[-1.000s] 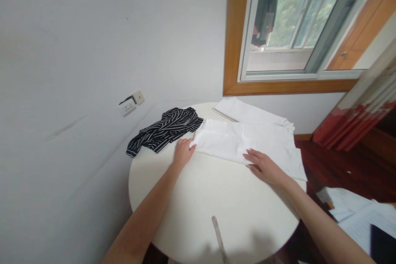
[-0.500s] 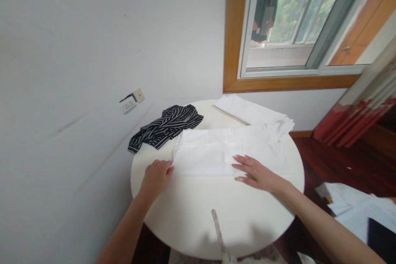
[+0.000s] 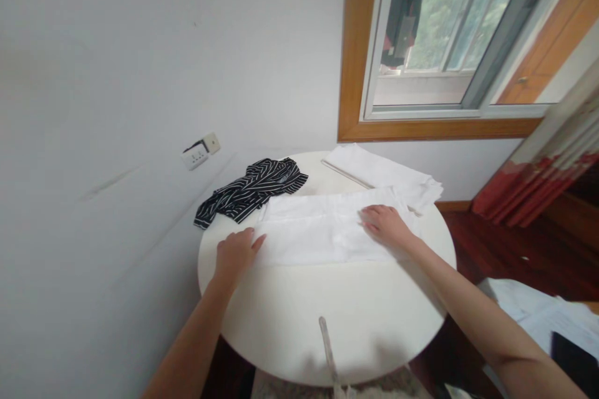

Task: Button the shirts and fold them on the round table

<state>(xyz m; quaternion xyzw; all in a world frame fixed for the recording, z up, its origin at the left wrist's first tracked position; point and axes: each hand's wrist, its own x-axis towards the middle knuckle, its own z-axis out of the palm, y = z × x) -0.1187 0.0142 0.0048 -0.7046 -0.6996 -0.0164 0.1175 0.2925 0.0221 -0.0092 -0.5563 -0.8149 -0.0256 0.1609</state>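
Head view: left hand point(image 3: 236, 254) and right hand point(image 3: 386, 225), both flat with fingers extended and gripping nothing, press on opposite ends of the folded white garment point(image 3: 322, 229) lying on the round white table point(image 3: 337, 318), beside a striped garment point(image 3: 253, 189).

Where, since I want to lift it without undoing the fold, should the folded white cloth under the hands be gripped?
Probably at its two short ends, pinched from the near side. The white cloth lies flat as a long strip across the table; the left hand lies at its left end, the right hand on its right part. The striped garment crowds the far edge.
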